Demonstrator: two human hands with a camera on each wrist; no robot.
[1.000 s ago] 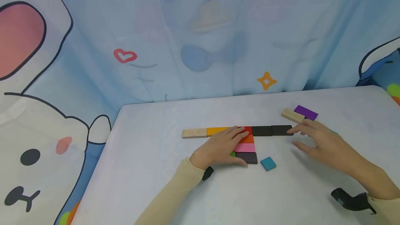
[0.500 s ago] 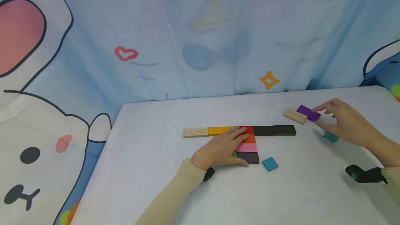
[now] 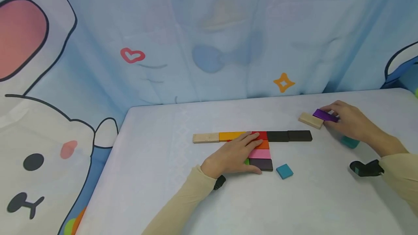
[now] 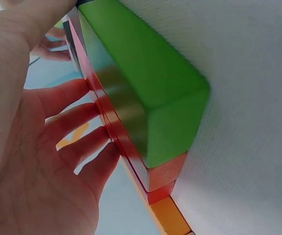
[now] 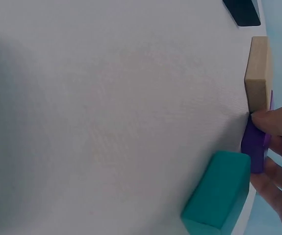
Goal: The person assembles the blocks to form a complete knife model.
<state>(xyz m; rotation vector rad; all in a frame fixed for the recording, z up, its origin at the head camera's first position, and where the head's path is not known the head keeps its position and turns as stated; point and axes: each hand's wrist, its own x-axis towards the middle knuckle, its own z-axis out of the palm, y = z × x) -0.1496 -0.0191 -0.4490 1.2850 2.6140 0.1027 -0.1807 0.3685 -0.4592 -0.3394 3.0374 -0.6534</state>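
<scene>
My left hand (image 3: pixel 230 155) lies with fingers extended over a flat arrangement of coloured blocks, fingertips on the red block (image 3: pixel 263 135). Under and beside it show orange (image 3: pixel 263 144), pink (image 3: pixel 261 154) and dark grey (image 3: pixel 261 165) blocks; the left wrist view shows a green block (image 4: pixel 145 63) beneath the palm. My right hand (image 3: pixel 351 120) pinches a purple block (image 3: pixel 323 114) between thumb and fingers at the far right; the right wrist view shows the thumb on the purple block (image 5: pixel 253 147). A pale wooden block (image 3: pixel 310 120) sits against its left side. A teal block (image 5: pixel 217 193) stands nearest the right wrist.
Along the top row run a wooden block (image 3: pixel 205 138), a yellow block (image 3: pixel 231 136) and two black blocks (image 3: pixel 289 136). A blue square block (image 3: pixel 285 171) lies right of the arrangement. A printed curtain (image 3: pixel 228 46) hangs behind the white table (image 3: pixel 156 177).
My right hand has moved from beside the black blocks to the far right and closed its fingers on the purple block. The left hand stays on the arrangement.
</scene>
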